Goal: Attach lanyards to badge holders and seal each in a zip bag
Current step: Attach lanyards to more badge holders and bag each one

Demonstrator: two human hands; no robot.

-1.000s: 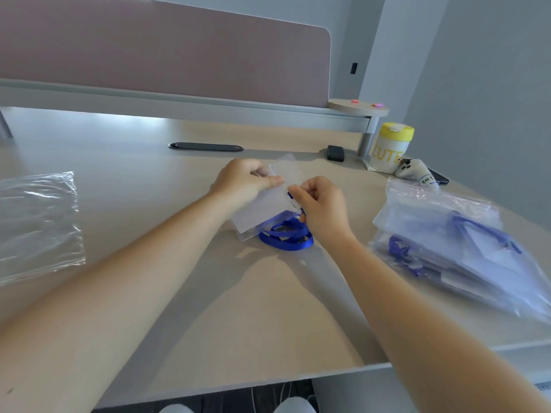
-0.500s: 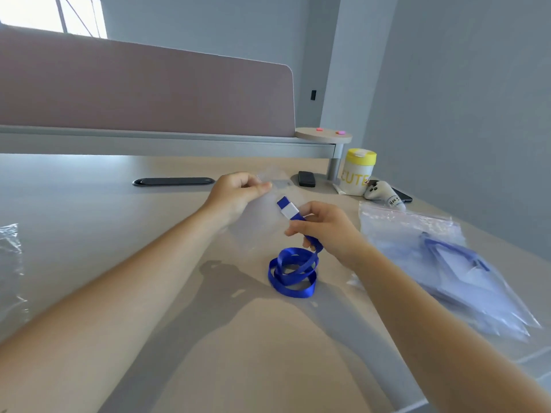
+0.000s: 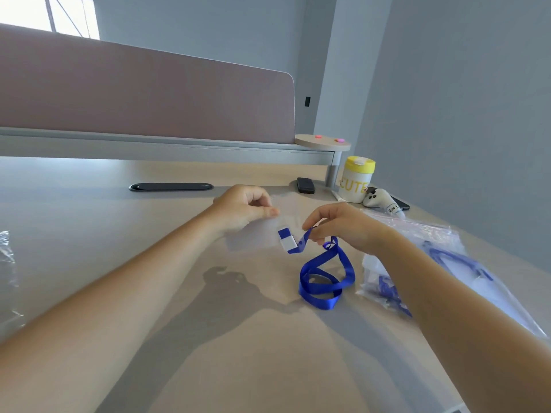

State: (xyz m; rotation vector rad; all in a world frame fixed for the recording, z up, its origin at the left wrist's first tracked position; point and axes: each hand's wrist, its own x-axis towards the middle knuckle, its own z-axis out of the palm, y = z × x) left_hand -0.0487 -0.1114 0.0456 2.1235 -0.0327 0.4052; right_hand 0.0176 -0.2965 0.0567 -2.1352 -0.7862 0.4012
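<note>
My left hand (image 3: 243, 208) pinches the top edge of a clear badge holder (image 3: 256, 235), holding it up above the desk. My right hand (image 3: 343, 225) grips the blue lanyard (image 3: 326, 278) near its white and blue clip end (image 3: 287, 241), which lies against the holder's right side. The rest of the lanyard hangs down in loops that rest on the desk. Whether the clip is fastened to the holder is unclear.
A pile of zip bags (image 3: 432, 263) with blue lanyards inside lies at the right. An empty clear bag (image 3: 7, 263) sits at the left edge. At the back right stand a yellow-lidded cup (image 3: 356, 180), a small toy (image 3: 381, 199) and a black box (image 3: 305, 185). A pink divider (image 3: 149, 99) bounds the desk.
Both hands have lifted slightly. The right hand has slid along the strap away from the clip, and the lanyard's coil has loosened into longer hanging loops. The camera has tilted up.
</note>
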